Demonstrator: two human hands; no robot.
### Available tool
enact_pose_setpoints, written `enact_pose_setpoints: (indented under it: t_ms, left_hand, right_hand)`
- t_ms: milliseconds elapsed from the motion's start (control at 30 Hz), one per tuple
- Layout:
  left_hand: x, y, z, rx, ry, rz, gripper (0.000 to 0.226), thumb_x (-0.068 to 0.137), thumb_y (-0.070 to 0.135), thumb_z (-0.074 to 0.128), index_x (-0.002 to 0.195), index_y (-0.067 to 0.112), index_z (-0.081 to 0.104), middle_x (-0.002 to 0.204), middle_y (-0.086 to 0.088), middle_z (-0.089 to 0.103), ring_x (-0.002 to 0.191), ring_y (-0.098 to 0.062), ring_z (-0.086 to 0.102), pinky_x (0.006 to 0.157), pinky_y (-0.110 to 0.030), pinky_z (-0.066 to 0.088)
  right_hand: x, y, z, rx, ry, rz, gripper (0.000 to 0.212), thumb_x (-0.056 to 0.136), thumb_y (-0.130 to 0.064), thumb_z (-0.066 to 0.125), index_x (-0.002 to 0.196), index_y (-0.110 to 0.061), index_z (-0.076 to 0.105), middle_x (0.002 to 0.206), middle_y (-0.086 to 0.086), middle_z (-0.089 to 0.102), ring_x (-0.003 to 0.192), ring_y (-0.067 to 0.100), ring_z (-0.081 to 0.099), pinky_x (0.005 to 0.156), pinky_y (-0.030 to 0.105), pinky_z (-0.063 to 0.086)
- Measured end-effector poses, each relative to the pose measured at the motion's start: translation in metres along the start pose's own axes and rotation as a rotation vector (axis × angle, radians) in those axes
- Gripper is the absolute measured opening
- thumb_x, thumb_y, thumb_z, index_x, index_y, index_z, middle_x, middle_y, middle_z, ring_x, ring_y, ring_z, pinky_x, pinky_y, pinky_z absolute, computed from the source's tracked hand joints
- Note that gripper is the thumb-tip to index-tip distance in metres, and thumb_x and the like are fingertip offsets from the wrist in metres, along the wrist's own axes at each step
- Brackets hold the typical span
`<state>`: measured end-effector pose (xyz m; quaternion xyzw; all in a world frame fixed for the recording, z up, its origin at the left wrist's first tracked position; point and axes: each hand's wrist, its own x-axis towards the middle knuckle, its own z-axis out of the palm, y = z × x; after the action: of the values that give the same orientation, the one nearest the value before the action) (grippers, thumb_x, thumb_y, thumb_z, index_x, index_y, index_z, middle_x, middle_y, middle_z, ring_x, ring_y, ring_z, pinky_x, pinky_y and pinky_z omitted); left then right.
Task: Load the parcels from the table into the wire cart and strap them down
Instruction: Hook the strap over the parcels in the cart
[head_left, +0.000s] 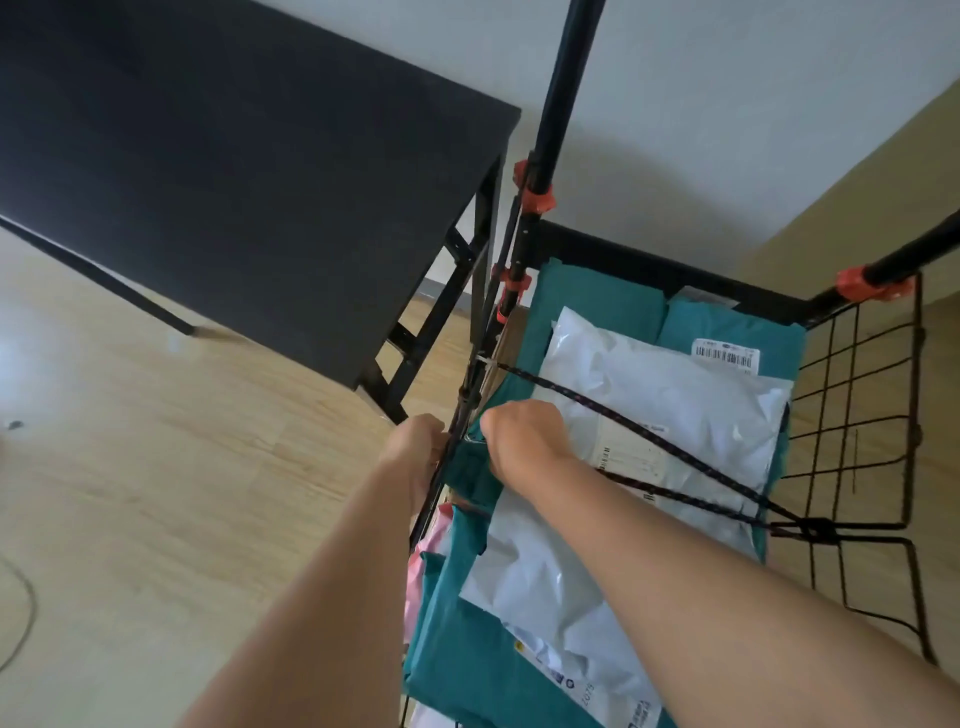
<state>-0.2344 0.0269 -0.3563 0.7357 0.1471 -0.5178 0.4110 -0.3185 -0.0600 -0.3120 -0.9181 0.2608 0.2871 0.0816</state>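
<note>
The black wire cart (857, 415) stands beside the black table (234, 182) and holds white (665, 405) and teal (597, 296) mailer parcels. Two runs of dark bungee cord (675, 447) cross the white parcel from the cart's left rim to a hook on its right wall (810, 530). My left hand (421, 441) grips the cart's left rim from outside. Just inside that rim my right hand (519, 436) is curled around the cord's end, where a small metal hook shows. The fingertips of both hands are hidden.
Black upright poles with orange clamps (537, 200) rise from the cart's far corners. The tabletop shows nothing on it. Light wooden floor (156, 493) spreads to the left, with a thin cable (21, 623) at its edge. A pale wall is behind.
</note>
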Motion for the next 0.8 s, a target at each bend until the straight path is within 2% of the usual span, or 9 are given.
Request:
enact_pose_setpoints:
  t_ms: [100, 233, 333, 433, 533, 633, 700, 733, 800]
  left_hand:
    - [0.012, 0.003, 0.009, 0.129, -0.024, -0.005, 0.026, 0.092, 0.011, 0.042, 0.067, 0.012, 0.047, 0.072, -0.009, 0.046, 0.066, -0.021, 0.045, 0.066, -0.031, 0.042]
    - [0.028, 0.006, 0.016, 0.226, 0.028, 0.020, 0.024, 0.095, 0.004, 0.050, 0.071, 0.007, 0.053, 0.079, -0.018, 0.053, 0.073, -0.027, 0.054, 0.077, -0.038, 0.050]
    - [0.035, 0.004, 0.016, 0.267, 0.068, 0.042, 0.007, 0.089, 0.005, 0.059, 0.086, -0.001, 0.062, 0.093, -0.024, 0.061, 0.086, -0.035, 0.063, 0.082, -0.043, 0.055]
    - [0.034, -0.001, 0.010, 0.269, 0.081, 0.045, 0.014, 0.084, 0.013, 0.069, 0.091, 0.000, 0.067, 0.090, -0.016, 0.066, 0.079, -0.026, 0.064, 0.066, -0.033, 0.053]
    - [0.040, -0.007, 0.004, 0.185, 0.050, -0.001, 0.026, 0.088, 0.027, 0.069, 0.097, 0.002, 0.067, 0.101, -0.017, 0.069, 0.094, -0.029, 0.067, 0.086, -0.042, 0.055]
    - [0.048, -0.005, 0.004, 0.222, -0.029, -0.048, 0.013, 0.094, 0.020, 0.059, 0.091, 0.008, 0.063, 0.112, -0.012, 0.064, 0.103, -0.027, 0.062, 0.099, -0.045, 0.050]
    - [0.051, -0.003, 0.008, 0.243, -0.048, -0.066, 0.015, 0.096, 0.020, 0.057, 0.093, 0.008, 0.063, 0.111, -0.013, 0.063, 0.103, -0.026, 0.061, 0.101, -0.045, 0.049]
    - [0.051, -0.003, 0.009, 0.246, -0.042, -0.066, 0.020, 0.096, 0.022, 0.058, 0.095, 0.003, 0.065, 0.106, -0.016, 0.066, 0.103, -0.028, 0.063, 0.101, -0.046, 0.048]
    - [0.051, -0.003, 0.010, 0.237, -0.053, -0.069, 0.024, 0.095, 0.021, 0.059, 0.086, 0.000, 0.064, 0.088, -0.018, 0.064, 0.096, -0.031, 0.062, 0.102, -0.047, 0.047]
  right_hand:
    - [0.008, 0.004, 0.009, 0.083, 0.042, -0.035, 0.015, 0.086, -0.017, 0.067, 0.101, -0.014, 0.064, 0.100, 0.006, 0.066, 0.097, 0.027, 0.063, 0.070, 0.030, 0.039]
    - [0.016, 0.005, 0.017, 0.146, 0.077, -0.127, 0.012, 0.087, -0.019, 0.066, 0.099, -0.015, 0.065, 0.098, 0.006, 0.067, 0.094, 0.028, 0.065, 0.068, 0.031, 0.040]
    - [0.021, 0.006, 0.022, 0.201, 0.140, -0.155, 0.009, 0.088, -0.018, 0.065, 0.096, -0.014, 0.066, 0.094, 0.005, 0.067, 0.090, 0.027, 0.065, 0.070, 0.033, 0.046]
    - [0.023, 0.003, 0.027, 0.244, 0.179, -0.163, 0.011, 0.089, -0.017, 0.064, 0.098, -0.014, 0.067, 0.093, 0.005, 0.068, 0.089, 0.026, 0.065, 0.073, 0.034, 0.049]
    - [0.025, 0.000, 0.032, 0.281, 0.235, -0.128, 0.011, 0.091, -0.018, 0.061, 0.098, -0.015, 0.068, 0.093, 0.003, 0.068, 0.088, 0.024, 0.066, 0.071, 0.032, 0.048]
    - [0.028, -0.002, 0.036, 0.311, 0.274, -0.106, 0.010, 0.091, -0.021, 0.062, 0.098, -0.017, 0.068, 0.093, 0.002, 0.069, 0.087, 0.022, 0.066, 0.069, 0.031, 0.045]
    - [0.029, -0.003, 0.038, 0.324, 0.286, -0.109, 0.010, 0.091, -0.023, 0.063, 0.098, -0.017, 0.067, 0.092, 0.001, 0.069, 0.088, 0.022, 0.066, 0.070, 0.032, 0.047]
    - [0.029, -0.003, 0.040, 0.328, 0.292, -0.113, 0.010, 0.091, -0.023, 0.064, 0.098, -0.017, 0.067, 0.092, 0.001, 0.069, 0.088, 0.022, 0.066, 0.070, 0.032, 0.047]
    - [0.030, -0.003, 0.043, 0.330, 0.309, -0.119, 0.009, 0.090, -0.022, 0.065, 0.097, -0.017, 0.068, 0.091, 0.001, 0.069, 0.087, 0.022, 0.065, 0.070, 0.031, 0.046]
